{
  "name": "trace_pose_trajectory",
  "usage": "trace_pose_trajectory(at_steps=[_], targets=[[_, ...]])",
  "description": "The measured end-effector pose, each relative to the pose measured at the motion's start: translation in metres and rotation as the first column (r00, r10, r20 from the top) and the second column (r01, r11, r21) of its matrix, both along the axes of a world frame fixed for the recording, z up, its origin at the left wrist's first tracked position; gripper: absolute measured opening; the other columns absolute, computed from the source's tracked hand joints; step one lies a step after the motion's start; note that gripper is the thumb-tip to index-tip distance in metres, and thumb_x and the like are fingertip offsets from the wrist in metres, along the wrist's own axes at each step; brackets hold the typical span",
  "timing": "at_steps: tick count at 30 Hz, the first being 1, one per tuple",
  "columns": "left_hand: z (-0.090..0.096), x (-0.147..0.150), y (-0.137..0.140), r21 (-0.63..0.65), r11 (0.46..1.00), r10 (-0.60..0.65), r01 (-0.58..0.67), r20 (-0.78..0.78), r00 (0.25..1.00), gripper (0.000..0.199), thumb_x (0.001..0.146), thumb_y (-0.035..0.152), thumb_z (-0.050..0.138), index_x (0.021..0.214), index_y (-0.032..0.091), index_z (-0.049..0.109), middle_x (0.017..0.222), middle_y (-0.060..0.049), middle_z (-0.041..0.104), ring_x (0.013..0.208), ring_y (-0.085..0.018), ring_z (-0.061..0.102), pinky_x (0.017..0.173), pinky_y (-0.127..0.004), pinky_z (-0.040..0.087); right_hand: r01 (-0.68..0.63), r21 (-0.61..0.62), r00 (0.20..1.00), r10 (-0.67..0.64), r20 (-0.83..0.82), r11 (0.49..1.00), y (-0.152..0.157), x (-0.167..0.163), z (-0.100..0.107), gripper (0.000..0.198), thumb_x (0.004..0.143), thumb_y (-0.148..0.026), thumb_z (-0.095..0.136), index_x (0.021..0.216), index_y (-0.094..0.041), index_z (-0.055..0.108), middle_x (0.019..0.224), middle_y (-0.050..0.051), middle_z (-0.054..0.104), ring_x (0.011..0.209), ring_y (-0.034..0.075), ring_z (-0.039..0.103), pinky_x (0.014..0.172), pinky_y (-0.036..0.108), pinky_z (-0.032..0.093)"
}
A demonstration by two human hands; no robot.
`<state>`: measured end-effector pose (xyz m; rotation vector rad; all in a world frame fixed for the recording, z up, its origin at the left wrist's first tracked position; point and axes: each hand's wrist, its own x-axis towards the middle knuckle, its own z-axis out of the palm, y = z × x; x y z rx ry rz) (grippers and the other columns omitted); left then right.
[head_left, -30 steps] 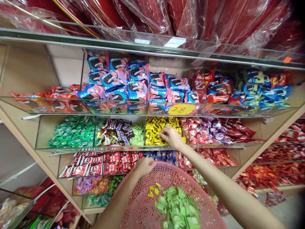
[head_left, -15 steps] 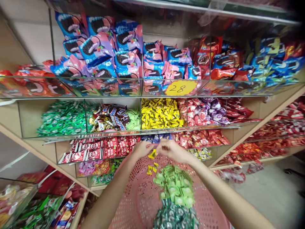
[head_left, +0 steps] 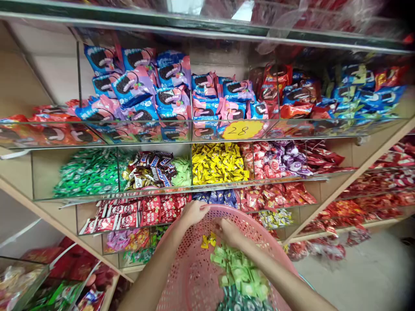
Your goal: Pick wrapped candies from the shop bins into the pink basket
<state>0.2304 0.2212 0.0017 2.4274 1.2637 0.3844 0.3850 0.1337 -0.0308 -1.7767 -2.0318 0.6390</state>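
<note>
A pink perforated plastic basket (head_left: 275,263) is in front of me, tilted toward me. My left hand (head_left: 193,213) is closed over its far rim, fingers pointing right. Inside the basket, my right hand (head_left: 228,232) reaches down with curled fingers; whether anything is in them is hidden. Close to its fingertips lie a few yellow-wrapped candies (head_left: 208,240). Below that hand is a pile of light green packets (head_left: 243,270). Nearest to me sit dark green wrapped candies (head_left: 241,302), partly cut off by the frame's bottom edge.
Glass-fronted shelves stand ahead, with yellow candies (head_left: 220,164), green candies (head_left: 90,172), Snickers bars (head_left: 158,170) and blue-pink cookie packs (head_left: 132,86). A yellow price tag (head_left: 244,129) reads 28. Red packets (head_left: 119,214) fill a lower shelf just beyond the basket.
My right hand has moved down from the rim into the basket. The yellow candy that was falling below my hands now lies with the others. My view has tilted slightly upward.
</note>
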Motion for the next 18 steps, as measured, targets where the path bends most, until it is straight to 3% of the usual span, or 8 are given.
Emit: trace_pose_trajectory(at_steps=[2,5,8,10,13,18], targets=[[0.001,0.000,0.000,0.005,1.000,0.004,-0.004,-0.003,1.000,0.036,0.086,0.044,0.039,0.068,0.020,0.060,0.063,-0.002,0.061,0.057,-0.012,0.048,0.052,-0.024,0.021,-0.023,0.052,1.000,0.023,0.002,0.998,-0.002,-0.001,0.020,0.011,0.079,-0.012,0.053,0.075,-0.016,0.063,0.075,0.005,0.066,0.070,0.016,0.056,0.062,0.023,0.034],[0.000,0.000,0.000,0.002,1.000,0.006,-0.006,-0.003,1.000,0.034,0.085,0.041,0.039,0.066,0.020,0.059,0.062,-0.001,0.060,0.056,-0.012,0.045,0.051,-0.024,0.019,-0.073,0.206,0.994,0.089,-0.067,0.976,-0.002,-0.003,0.067,0.022,0.086,-0.020,0.048,0.069,-0.018,0.062,0.065,0.001,0.063,0.061,0.014,0.054,0.059,0.023,0.035],[-0.003,-0.001,0.001,0.006,1.000,0.015,-0.015,0.006,1.000,0.035,0.084,0.041,0.039,0.062,0.020,0.055,0.059,-0.001,0.056,0.054,-0.011,0.041,0.051,-0.024,0.018,-0.015,0.428,0.974,0.110,-0.198,0.903,0.005,0.001,0.113,0.022,0.089,-0.025,0.047,0.075,-0.018,0.063,0.071,0.002,0.064,0.065,0.014,0.056,0.062,0.023,0.039],[-0.005,-0.001,0.001,0.015,1.000,0.013,-0.013,0.017,1.000,0.036,0.085,0.043,0.040,0.062,0.019,0.054,0.058,0.000,0.055,0.053,-0.011,0.042,0.051,-0.024,0.018,0.067,0.542,0.966,0.082,-0.246,0.838,0.015,0.008,0.131,0.018,0.088,-0.027,0.049,0.084,-0.018,0.064,0.076,0.003,0.064,0.066,0.014,0.055,0.064,0.024,0.041],[-0.007,-0.002,0.001,0.026,1.000,0.004,-0.005,0.032,0.999,0.037,0.085,0.044,0.039,0.064,0.020,0.056,0.058,0.000,0.055,0.055,-0.011,0.043,0.052,-0.024,0.019,0.138,0.620,0.967,0.029,-0.251,0.772,0.032,0.017,0.138,0.020,0.087,-0.030,0.052,0.095,-0.016,0.065,0.077,0.003,0.062,0.064,0.014,0.053,0.064,0.025,0.041],[-0.008,-0.001,0.002,0.021,1.000,0.018,-0.018,0.039,0.999,0.035,0.084,0.044,0.040,0.065,0.021,0.057,0.057,0.001,0.054,0.053,-0.011,0.038,0.052,-0.024,0.018,0.166,0.594,0.959,0.012,-0.284,0.787,0.047,0.022,0.131,0.027,0.086,-0.040,0.054,0.093,-0.017,0.068,0.072,0.002,0.062,0.060,0.014,0.053,0.061,0.025,0.041]])
